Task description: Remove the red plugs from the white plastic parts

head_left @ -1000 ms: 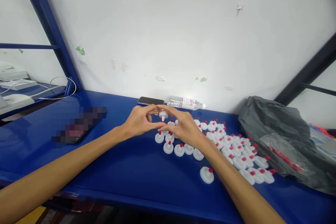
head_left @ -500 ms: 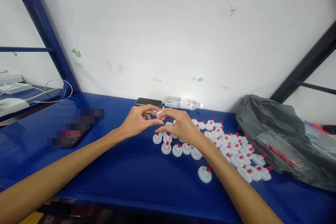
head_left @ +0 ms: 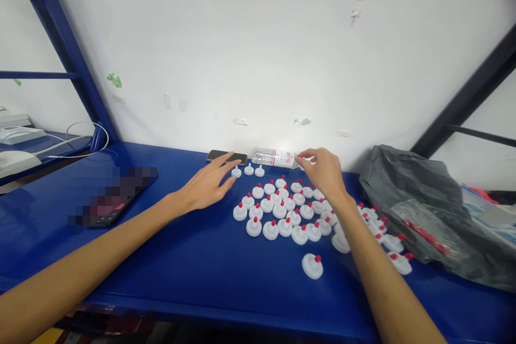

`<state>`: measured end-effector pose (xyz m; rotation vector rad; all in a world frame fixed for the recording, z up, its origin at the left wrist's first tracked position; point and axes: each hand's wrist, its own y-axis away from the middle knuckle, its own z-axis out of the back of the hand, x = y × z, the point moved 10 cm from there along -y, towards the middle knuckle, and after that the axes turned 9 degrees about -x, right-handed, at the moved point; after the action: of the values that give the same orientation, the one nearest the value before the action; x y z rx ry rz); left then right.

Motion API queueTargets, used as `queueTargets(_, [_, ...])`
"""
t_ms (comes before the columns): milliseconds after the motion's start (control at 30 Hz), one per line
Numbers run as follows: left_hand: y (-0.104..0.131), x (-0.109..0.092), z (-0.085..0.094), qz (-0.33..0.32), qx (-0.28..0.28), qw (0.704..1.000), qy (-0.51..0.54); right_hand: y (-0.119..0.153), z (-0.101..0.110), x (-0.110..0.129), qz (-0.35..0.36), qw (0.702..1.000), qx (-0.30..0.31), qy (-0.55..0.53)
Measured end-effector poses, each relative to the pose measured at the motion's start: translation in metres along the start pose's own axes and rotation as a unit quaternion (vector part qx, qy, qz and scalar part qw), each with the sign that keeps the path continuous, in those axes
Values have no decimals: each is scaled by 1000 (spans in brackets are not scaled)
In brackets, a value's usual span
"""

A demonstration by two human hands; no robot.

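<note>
My left hand (head_left: pixel 209 181) hovers over the blue table with its fingers spread and nothing in them. Just past its fingertips stand three white round nozzle caps without red tips, one of them a small cap (head_left: pixel 259 171). My right hand (head_left: pixel 323 172) is farther right, thumb and forefinger pinched beside the neck of a clear plastic bottle (head_left: pixel 264 156). What the pinch holds, if anything, I cannot make out. Between and below the hands lie many white round nozzle caps with red tips (head_left: pixel 279 209), partly covered by my right forearm. One red-tipped cap (head_left: pixel 312 267) sits apart, nearer the front.
Against the wall lies a dark phone (head_left: pixel 215 156), left of the bottle. A partly pixelated black device (head_left: pixel 116 209) rests on the left of the blue table (head_left: pixel 193 274). At right, a dark grey plastic bag (head_left: pixel 387 172) holds up a clear packet of red pieces (head_left: pixel 427 235).
Both hands were together around a white nozzle cap. They have parted: my left hand has opened, and my right hand has moved right to the bottle's neck. The three tipless caps now show.
</note>
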<state>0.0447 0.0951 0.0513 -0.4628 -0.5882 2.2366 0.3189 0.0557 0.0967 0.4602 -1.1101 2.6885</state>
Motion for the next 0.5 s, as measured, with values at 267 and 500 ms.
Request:
queueTargets(267, [8, -10, -29, -59, 94, 994, 21, 9, -33, -38, -49, 993, 101, 41])
queueTargets(500, [7, -5, -24, -37, 78, 996, 15, 11, -36, -36, -50, 989, 129, 53])
